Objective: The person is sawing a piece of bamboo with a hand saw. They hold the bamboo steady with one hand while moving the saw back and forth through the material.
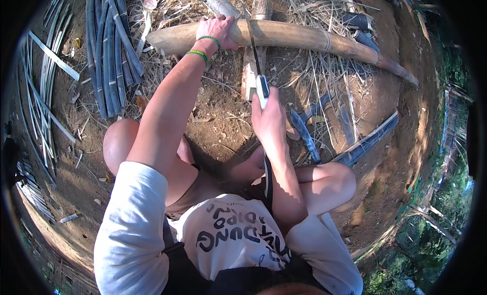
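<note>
A thick tan bamboo pole (299,36) lies crosswise in front of me, resting over a wooden block (250,66). My left hand (217,31) is wrapped over the top of the pole, left of the block, with green bands on the wrist. In my right hand (269,117) is the white and dark handle of a hand saw (255,54), gripped with the fingers closed round it. The saw's narrow dark blade points away from me and lies across the pole, just right of my left hand. Whether it has cut into the pole I cannot tell.
Dark bamboo lengths (109,51) lie bundled at the left, beside thin pale strips (45,92). Split bamboo pieces (306,135) are scattered right of my right hand. Dry shavings (304,11) cover the ground behind the pole. My bent knee (329,186) is close to the split pieces.
</note>
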Demonstrator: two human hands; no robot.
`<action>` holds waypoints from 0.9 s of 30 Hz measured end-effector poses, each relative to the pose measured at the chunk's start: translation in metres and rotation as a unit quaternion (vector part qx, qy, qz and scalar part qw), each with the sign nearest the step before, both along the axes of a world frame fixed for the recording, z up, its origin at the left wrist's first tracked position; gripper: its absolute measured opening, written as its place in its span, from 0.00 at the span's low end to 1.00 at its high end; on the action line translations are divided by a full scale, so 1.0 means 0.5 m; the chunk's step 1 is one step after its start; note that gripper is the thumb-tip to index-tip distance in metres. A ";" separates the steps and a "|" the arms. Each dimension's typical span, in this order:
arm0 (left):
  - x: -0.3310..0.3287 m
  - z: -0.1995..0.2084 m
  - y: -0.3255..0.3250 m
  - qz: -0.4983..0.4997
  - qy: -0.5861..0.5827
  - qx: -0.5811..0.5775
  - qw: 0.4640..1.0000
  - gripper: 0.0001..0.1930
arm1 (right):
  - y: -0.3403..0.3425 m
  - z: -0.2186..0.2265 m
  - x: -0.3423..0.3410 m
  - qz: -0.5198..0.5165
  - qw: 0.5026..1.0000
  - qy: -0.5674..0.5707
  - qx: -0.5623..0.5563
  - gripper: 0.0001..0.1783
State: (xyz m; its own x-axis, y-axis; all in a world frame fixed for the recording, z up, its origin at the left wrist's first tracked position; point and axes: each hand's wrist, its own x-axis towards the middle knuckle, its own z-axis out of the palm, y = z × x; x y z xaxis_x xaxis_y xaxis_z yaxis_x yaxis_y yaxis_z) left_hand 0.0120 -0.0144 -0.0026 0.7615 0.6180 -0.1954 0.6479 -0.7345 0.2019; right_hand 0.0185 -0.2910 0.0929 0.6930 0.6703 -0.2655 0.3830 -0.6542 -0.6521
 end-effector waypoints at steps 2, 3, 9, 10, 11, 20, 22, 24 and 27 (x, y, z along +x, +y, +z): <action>-0.012 -0.016 -0.006 0.001 -0.044 0.054 0.998 0.46 | -0.095 0.014 -0.043 0.014 0.998 -0.031 0.055 0.15; -0.016 -0.020 -0.011 0.003 -0.042 0.053 0.998 0.46 | -0.074 0.026 -0.043 0.006 0.999 -0.016 0.036 0.16; 0.047 -0.012 -0.021 -0.008 -0.040 0.008 0.999 0.48 | 0.191 -0.102 0.134 0.028 0.979 -0.179 0.092 0.16; 0.041 -0.015 -0.014 -0.009 -0.029 0.005 1.000 0.48 | 0.178 -0.102 0.130 0.026 0.988 -0.131 0.079 0.16; 0.022 -0.023 -0.014 -0.008 -0.013 -0.008 1.000 0.48 | 0.144 -0.076 0.098 0.026 0.995 -0.077 0.056 0.16; 0.017 0.024 -0.012 -0.007 -0.017 -0.003 1.000 0.47 | 0.104 -0.020 0.054 -0.003 0.999 -0.035 0.027 0.13; 0.058 0.020 -0.021 -0.013 -0.002 -0.019 1.000 0.49 | 0.150 -0.094 0.126 0.014 0.989 -0.127 0.071 0.14; 0.043 0.008 -0.015 -0.007 -0.005 -0.017 1.000 0.50 | 0.171 -0.094 0.127 0.037 0.980 -0.170 0.101 0.15; -0.007 0.009 0.015 0.012 0.028 -0.028 0.999 0.50 | 0.005 -0.003 -0.005 0.003 0.999 0.042 0.030 0.19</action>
